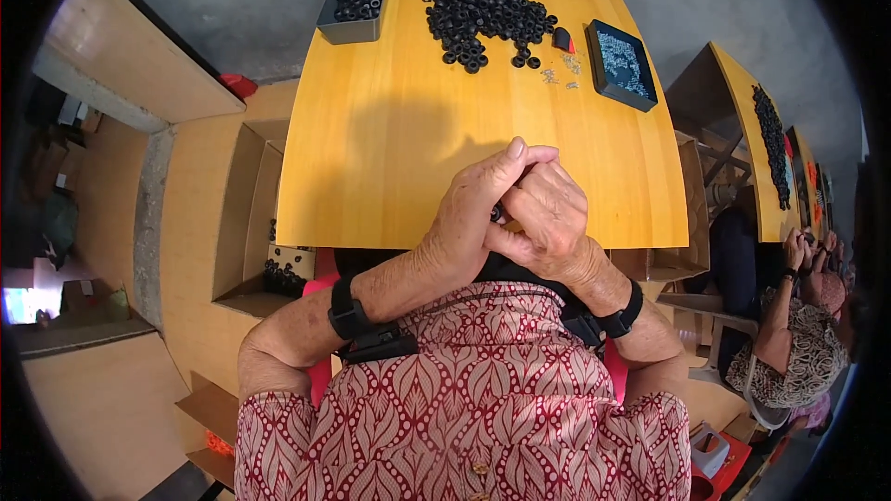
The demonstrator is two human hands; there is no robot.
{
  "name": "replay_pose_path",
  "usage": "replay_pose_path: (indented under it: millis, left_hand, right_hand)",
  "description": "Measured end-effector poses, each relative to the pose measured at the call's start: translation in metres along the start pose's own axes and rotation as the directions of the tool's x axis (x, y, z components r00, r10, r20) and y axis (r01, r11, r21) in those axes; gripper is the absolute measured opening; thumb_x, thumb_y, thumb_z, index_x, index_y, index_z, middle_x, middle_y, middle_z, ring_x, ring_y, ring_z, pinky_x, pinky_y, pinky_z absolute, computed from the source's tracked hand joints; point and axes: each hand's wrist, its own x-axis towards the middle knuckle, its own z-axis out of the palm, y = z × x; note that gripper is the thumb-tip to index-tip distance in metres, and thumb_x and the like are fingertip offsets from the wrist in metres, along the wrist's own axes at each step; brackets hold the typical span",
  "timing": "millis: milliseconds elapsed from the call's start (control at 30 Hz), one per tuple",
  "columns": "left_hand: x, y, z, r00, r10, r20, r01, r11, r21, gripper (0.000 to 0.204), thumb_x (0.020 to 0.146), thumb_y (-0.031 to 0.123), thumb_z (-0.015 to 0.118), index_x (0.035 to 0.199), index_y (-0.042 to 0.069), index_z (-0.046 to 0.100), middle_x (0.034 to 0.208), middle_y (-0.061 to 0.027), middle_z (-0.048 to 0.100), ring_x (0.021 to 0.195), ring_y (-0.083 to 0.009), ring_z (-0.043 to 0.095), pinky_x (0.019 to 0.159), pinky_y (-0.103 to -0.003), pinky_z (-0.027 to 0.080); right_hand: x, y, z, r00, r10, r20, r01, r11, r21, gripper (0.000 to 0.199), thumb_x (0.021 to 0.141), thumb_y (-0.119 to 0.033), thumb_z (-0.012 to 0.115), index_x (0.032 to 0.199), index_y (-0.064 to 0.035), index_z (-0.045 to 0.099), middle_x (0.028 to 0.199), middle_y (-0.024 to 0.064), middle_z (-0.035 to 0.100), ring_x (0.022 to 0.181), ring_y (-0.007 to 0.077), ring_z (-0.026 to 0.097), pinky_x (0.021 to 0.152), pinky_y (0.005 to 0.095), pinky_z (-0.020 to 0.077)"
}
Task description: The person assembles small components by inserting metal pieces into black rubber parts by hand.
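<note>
My left hand [473,204] and my right hand [549,218] are pressed together over the near edge of the yellow table [390,139]. Between them they pinch a small black ring [497,213], mostly hidden by the fingers. A heap of black rubber rings [483,5] lies at the far middle of the table. To its right stands a dark tray of small metal parts [620,63], with a few loose metal pieces [560,74] beside it.
A grey bin with black rings [357,0] sits at the table's far left. An open cardboard box [255,223] holding black rings stands on the floor to my left. Another person [789,334] works at a neighbouring yellow table [756,139] on the right.
</note>
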Motion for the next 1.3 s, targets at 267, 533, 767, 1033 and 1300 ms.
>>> replay_pose_path:
  millis: [267,533,767,1033,1300]
  left_hand:
    - [-0.023,0.013,-0.035,0.994,-0.084,-0.068,0.089,0.993,0.073,0.029,0.1,0.023,0.054,0.116,0.0,0.06,0.11,-0.005,0.063,0.104,-0.0117,0.058,0.095,-0.028,0.045]
    - [-0.031,0.026,-0.017,0.995,0.057,0.08,-0.077,0.961,0.266,0.025,0.09,0.009,0.068,0.112,-0.001,0.062,0.101,-0.0047,0.065,0.094,-0.0098,0.06,0.091,-0.027,0.048]
    - [-0.029,0.027,-0.007,0.989,0.113,0.097,-0.137,0.944,0.299,0.026,0.087,0.008,0.07,0.11,-0.001,0.063,0.096,-0.0047,0.066,0.092,-0.0107,0.061,0.089,-0.027,0.049]
    - [-0.021,0.041,0.014,0.983,0.112,0.145,-0.157,0.923,0.351,0.027,0.085,0.007,0.071,0.109,-0.001,0.064,0.095,-0.0052,0.066,0.09,-0.0117,0.062,0.086,-0.026,0.049]
    - [-0.013,0.058,0.042,0.942,0.248,0.228,-0.332,0.798,0.503,0.025,0.081,0.007,0.073,0.104,0.002,0.065,0.092,-0.007,0.066,0.087,-0.0143,0.065,0.08,-0.028,0.05]
  right_hand:
    - [0.003,0.003,-0.027,0.999,-0.045,0.01,0.046,0.985,-0.165,0.025,0.067,-0.012,0.082,0.072,-0.0053,0.058,0.063,0.0034,0.046,0.057,0.0204,0.049,0.054,0.0327,0.0399]
    - [0.01,-0.013,-0.053,0.987,-0.154,0.04,0.159,0.954,-0.255,0.031,0.066,-0.015,0.083,0.084,0.0008,0.064,0.072,0.0041,0.057,0.068,0.02,0.057,0.063,0.034,0.0476]
    - [0.008,-0.013,-0.062,0.989,-0.142,0.032,0.145,0.949,-0.279,0.039,0.064,-0.018,0.084,0.091,0.0025,0.065,0.075,0.0054,0.058,0.073,0.0218,0.059,0.066,0.0357,0.0492]
    - [0.009,-0.018,-0.081,0.985,-0.148,-0.085,0.113,0.936,-0.333,0.045,0.065,-0.016,0.086,0.1,0.0027,0.065,0.079,0.0055,0.059,0.076,0.0218,0.06,0.066,0.0351,0.0498]
    - [0.003,-0.018,-0.098,0.971,-0.111,-0.213,0.037,0.946,-0.322,0.047,0.066,-0.018,0.087,0.103,0.0005,0.065,0.087,0.0063,0.063,0.082,0.023,0.062,0.068,0.0358,0.0509]
